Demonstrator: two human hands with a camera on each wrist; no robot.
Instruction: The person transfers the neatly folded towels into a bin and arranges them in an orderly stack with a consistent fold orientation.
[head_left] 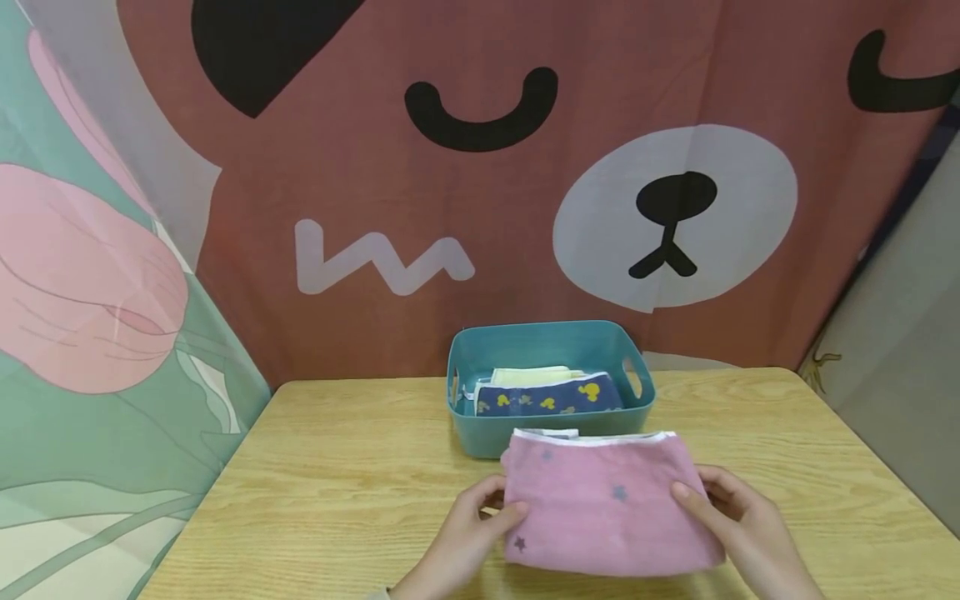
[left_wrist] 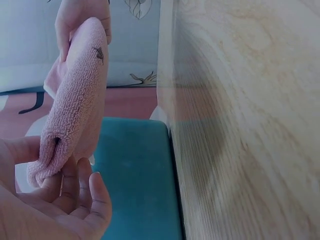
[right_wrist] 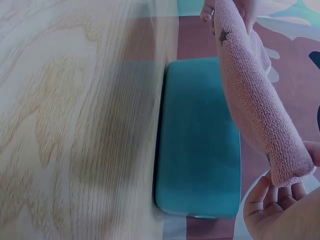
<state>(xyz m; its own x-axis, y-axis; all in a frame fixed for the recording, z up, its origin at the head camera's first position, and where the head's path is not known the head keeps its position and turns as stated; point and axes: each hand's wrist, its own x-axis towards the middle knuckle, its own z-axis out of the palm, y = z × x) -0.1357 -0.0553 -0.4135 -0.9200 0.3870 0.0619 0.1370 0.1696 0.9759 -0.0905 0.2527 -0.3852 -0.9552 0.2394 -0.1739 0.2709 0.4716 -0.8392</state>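
Between both hands is a folded pink towel (head_left: 615, 508) with small grey stars and a white edge along its top. My left hand (head_left: 468, 529) pinches its left end, thumb in front and fingers behind. The right hand (head_left: 750, 525) grips the other end the same way. In the left wrist view the pink towel (left_wrist: 75, 105) is held up off the wooden table (left_wrist: 250, 125), its folded terry edge toward the camera. Behind it stands a teal basket (head_left: 480, 437), its front partly covered by the towel in the head view.
Inside the basket lie a navy cloth (head_left: 536, 402) with yellow figures and a pale yellow cloth (head_left: 528, 377). The basket sits near the table's back edge, against a hanging curtain (head_left: 360, 333) with a bear print. A flowered curtain (head_left: 90, 417) hangs along the left.
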